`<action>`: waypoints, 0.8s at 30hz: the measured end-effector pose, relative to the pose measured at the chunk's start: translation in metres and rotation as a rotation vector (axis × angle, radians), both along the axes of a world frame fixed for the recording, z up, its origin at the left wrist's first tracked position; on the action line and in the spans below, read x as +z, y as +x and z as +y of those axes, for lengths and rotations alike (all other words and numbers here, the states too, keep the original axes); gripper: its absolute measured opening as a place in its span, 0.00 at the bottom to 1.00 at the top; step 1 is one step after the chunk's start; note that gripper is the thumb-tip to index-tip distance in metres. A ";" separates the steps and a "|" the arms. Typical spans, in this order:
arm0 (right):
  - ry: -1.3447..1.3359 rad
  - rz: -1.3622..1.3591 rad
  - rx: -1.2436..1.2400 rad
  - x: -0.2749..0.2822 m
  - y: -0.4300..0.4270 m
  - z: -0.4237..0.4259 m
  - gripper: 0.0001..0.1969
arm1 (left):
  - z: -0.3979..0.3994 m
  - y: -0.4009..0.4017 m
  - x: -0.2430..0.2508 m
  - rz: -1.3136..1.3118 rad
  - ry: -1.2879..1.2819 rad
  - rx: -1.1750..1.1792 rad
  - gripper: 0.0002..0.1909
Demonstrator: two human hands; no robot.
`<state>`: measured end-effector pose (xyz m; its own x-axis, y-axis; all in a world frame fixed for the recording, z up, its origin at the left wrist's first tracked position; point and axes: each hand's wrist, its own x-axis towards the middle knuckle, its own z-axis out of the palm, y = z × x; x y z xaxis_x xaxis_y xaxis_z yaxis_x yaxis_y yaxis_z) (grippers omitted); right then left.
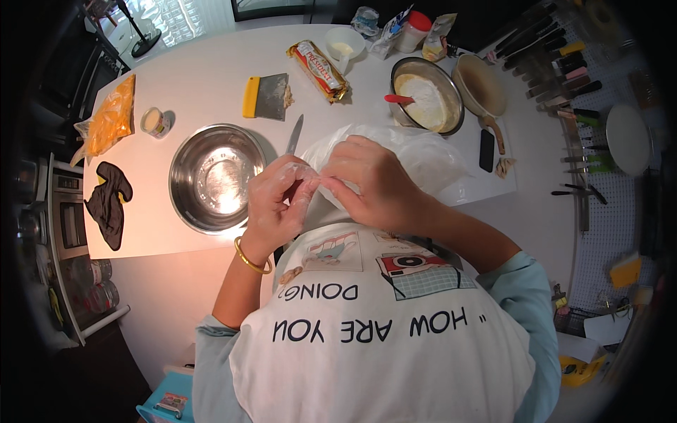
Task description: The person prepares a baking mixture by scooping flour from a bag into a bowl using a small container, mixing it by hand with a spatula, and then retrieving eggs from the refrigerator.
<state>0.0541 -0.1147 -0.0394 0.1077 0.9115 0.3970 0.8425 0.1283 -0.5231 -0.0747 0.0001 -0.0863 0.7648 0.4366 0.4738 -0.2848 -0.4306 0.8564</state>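
Note:
My left hand (283,198), dusted with flour or dough, has its thumb and fingertips drawn together. My right hand (370,182) meets it fingertip to fingertip; whether a small bit is pinched between them is too small to tell. Both are raised in front of a clear plastic bag (423,153) spread on the table. Left of my left hand stands a stainless steel mixing bowl (182,203), with only shine and a little residue inside. A knife blade (296,132) points away from me just beyond my left hand, its handle hidden.
On the white table (143,222) lie a yellow-handled dough scraper (267,97), a President butter pack (318,71), a flour-filled bowl (459,100) with a red-handled utensil, a pan (478,84), a phone (486,150), a small tub (155,122), an orange-filled bag (111,116) and a dark cloth (109,203).

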 end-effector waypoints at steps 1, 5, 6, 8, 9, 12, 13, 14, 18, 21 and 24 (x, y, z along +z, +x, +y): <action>0.007 0.078 0.004 -0.002 -0.001 0.002 0.02 | 0.002 -0.001 -0.002 -0.002 0.000 -0.006 0.02; -0.074 0.042 0.044 0.004 0.002 0.002 0.02 | -0.005 -0.002 -0.007 -0.005 -0.043 0.055 0.03; -0.072 0.041 0.040 0.004 0.003 0.001 0.02 | -0.008 -0.001 -0.005 -0.007 -0.042 0.051 0.03; -0.075 0.015 0.045 0.005 0.006 -0.001 0.02 | -0.012 -0.001 -0.001 0.013 0.001 0.123 0.04; -0.074 0.014 0.044 0.005 0.008 -0.003 0.02 | -0.012 0.000 -0.002 0.012 0.003 0.121 0.04; -0.146 -0.018 0.018 0.005 0.012 -0.005 0.03 | -0.010 0.000 -0.007 -0.033 -0.018 0.116 0.03; -0.129 -0.028 0.049 0.004 0.014 -0.003 0.04 | -0.008 -0.001 -0.009 -0.018 -0.030 0.098 0.03; -0.112 -0.039 0.078 0.003 0.016 -0.002 0.04 | -0.006 -0.001 -0.010 -0.002 -0.041 0.080 0.03; 0.040 -0.113 0.049 0.020 0.013 -0.012 0.07 | 0.004 -0.006 -0.011 0.015 -0.045 0.003 0.03; -0.133 -0.142 -0.084 0.034 0.026 -0.068 0.10 | 0.007 -0.006 -0.018 -0.013 -0.047 0.037 0.03; -0.228 -0.531 -0.199 0.023 0.038 -0.070 0.15 | 0.002 -0.003 -0.014 -0.013 -0.106 0.014 0.03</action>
